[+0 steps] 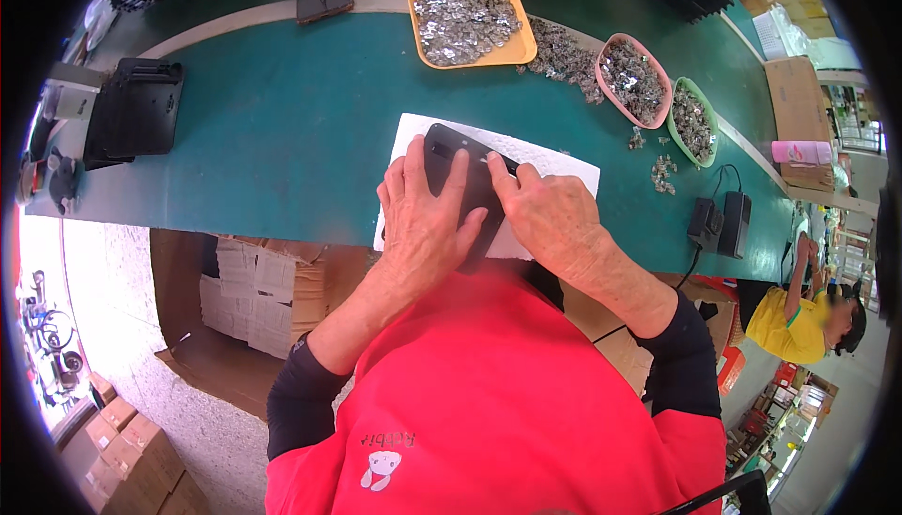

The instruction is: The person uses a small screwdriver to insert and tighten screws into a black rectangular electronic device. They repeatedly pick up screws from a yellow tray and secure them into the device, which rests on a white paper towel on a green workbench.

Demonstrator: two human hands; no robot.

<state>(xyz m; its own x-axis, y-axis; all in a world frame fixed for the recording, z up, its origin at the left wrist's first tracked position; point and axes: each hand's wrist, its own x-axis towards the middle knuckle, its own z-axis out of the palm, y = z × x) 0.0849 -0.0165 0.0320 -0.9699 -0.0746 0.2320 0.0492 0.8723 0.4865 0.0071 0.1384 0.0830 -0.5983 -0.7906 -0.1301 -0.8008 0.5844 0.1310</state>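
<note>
Green bench (282,120), spreading wide to the left of the grip and continuing beyond it. Black part (481,194) on white pad (575,171), under both hands, turned somewhat askew. Left hand (423,219): fingers spread open, laid over the left side and top of the part, thumb out toward the near end, seemingly steadying more than gripping. Right hand (556,219): mostly curled, index finger reaching to the far right edge of the part. Not possible to tell how tightly closed, nor about anything small pinched below; hidden by the fingers.

For good work, hold the part flat with the left hand and press with the right finger little by little, straight and not sideways, to avoid sliding. Keep left fingertips away from the pressing spot.

About room: probably most generous to the left, as far as the black tray (146,106). Beyond the grip, beware of the orange tray (512,51) and loose bits (564,56); to the right, of the pink bowl (666,92), green bowl (713,130) and adapters (736,224). Nearer than the grip, only a narrow margin before the edge of the bench.
</note>
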